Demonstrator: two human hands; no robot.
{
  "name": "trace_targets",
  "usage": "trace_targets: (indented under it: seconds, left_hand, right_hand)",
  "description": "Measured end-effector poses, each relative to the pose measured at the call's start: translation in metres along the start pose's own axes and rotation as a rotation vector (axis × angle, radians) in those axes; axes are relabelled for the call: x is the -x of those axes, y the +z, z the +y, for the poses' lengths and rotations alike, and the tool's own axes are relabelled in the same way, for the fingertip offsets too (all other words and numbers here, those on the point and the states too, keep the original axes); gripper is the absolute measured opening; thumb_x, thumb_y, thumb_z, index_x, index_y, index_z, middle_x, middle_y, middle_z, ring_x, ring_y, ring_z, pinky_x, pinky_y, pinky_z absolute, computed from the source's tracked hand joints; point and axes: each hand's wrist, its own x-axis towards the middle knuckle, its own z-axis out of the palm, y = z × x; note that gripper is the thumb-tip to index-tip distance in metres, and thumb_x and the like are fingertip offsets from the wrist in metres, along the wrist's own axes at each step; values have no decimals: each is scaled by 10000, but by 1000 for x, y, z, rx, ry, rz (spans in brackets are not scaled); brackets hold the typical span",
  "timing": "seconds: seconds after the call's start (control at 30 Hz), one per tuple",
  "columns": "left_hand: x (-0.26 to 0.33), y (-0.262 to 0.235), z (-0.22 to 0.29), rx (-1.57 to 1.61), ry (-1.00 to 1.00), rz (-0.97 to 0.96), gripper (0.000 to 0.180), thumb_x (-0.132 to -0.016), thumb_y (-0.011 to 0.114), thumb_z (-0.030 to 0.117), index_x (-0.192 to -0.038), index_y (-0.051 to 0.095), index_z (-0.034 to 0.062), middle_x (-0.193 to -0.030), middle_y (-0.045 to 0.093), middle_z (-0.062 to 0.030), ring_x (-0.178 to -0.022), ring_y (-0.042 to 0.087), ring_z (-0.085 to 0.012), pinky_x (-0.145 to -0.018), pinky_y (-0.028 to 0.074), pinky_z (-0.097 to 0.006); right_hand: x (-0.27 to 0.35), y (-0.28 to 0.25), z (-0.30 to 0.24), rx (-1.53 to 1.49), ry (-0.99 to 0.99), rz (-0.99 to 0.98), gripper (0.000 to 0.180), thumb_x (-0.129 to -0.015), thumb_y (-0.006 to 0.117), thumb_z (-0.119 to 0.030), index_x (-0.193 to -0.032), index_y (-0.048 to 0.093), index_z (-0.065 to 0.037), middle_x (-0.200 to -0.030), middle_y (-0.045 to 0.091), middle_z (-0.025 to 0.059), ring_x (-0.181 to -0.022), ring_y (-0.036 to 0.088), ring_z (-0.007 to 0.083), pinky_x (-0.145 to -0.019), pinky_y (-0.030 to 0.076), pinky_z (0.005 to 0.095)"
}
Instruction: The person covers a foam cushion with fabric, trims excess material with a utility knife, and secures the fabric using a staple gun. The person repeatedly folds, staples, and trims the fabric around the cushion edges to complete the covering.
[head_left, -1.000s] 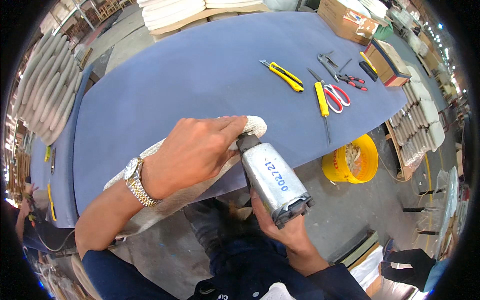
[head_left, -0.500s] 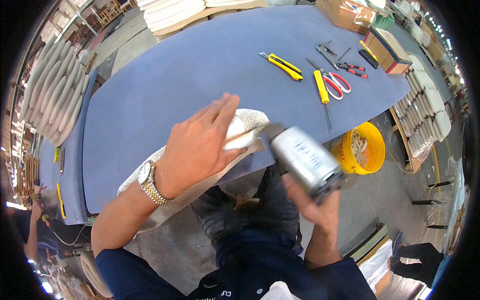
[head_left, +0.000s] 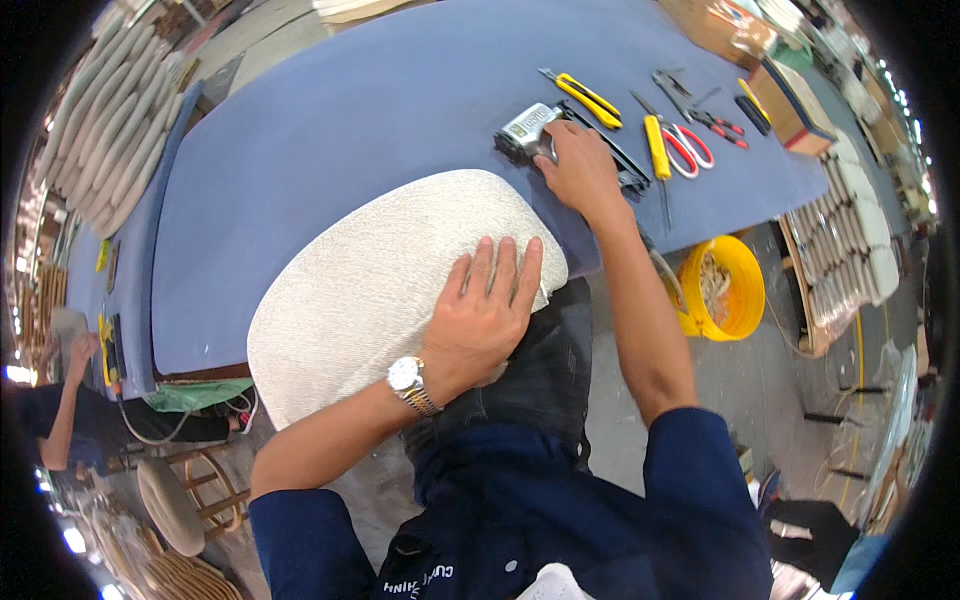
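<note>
A cream, textured upholstered seat pad [head_left: 370, 260] lies smooth side up across the near edge of the blue table and over my lap. My left hand [head_left: 478, 315] rests flat on the pad's near right part, fingers stretched out. Past the pad's far right corner, a silver and black staple gun [head_left: 530, 130] lies on its side on the tabletop. My right hand [head_left: 582, 170] has its fingers curled round the gun's body, and part of the gun is hidden beneath it. A hose [head_left: 668, 275] runs down from the table edge below my right forearm.
Right of the gun lie a yellow cutter [head_left: 588, 100], a yellow-handled screwdriver [head_left: 656, 148], red-handled scissors [head_left: 688, 150] and pliers [head_left: 718, 124]. A yellow bucket [head_left: 745, 300] stands below the edge. Padded pieces [head_left: 100, 130] are stacked at left; another person's hand [head_left: 82, 350] shows there.
My right hand has carried the staple gun away from the pad onto the table. The pad has been turned to show its smooth face, and my left hand now lies flat on it.
</note>
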Motion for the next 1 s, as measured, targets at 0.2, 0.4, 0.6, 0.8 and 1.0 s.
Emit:
trace_targets:
  seconds: [0.2,0.4,0.6,0.8,1.0]
  left_hand:
    - [12,-6,-20,731,-83,-179,762,-912,689,425,-1496,419,17,-1537,437,-205,-1470,353,-372,-1207,251,-516]
    - [4,-3,-96,531,-56,-319,513,-1037,521,344,-1512,464,160,-1616,354,-141,-1520,268,-332,-1232,174,-518]
    - [-32,8,-86,255,-2,-267,462,-1031,513,373,-1475,525,247,-1629,346,-95,-1524,257,-323,-1218,140,-583]
    - [-70,30,-77,279,148,-336,442,-1012,525,419,-1427,582,278,-1575,445,-60,-1494,332,-297,-1203,175,-594]
    - [-72,31,-80,321,152,-361,497,-959,564,509,-1399,614,283,-1537,495,-46,-1480,361,-292,-1197,186,-597]
  right_hand:
    - [88,-33,-49,-586,203,162,161,-913,699,-157,-993,686,-17,-990,689,123,-913,666,266,-806,516,358]
    - [174,-41,-76,-822,342,58,220,-894,742,-210,-848,651,-16,-802,590,102,-755,615,227,-703,498,325]
    - [162,-44,-84,-800,473,-77,369,-835,816,-327,-828,603,-25,-720,559,71,-659,561,176,-615,456,312]
    - [179,-39,-85,-1019,731,-275,379,-894,785,-373,-878,622,-30,-659,600,49,-582,543,106,-542,452,284]
    - [176,-43,-83,-1361,761,-436,394,-984,685,-355,-788,647,-15,-636,594,31,-568,525,80,-518,425,282]
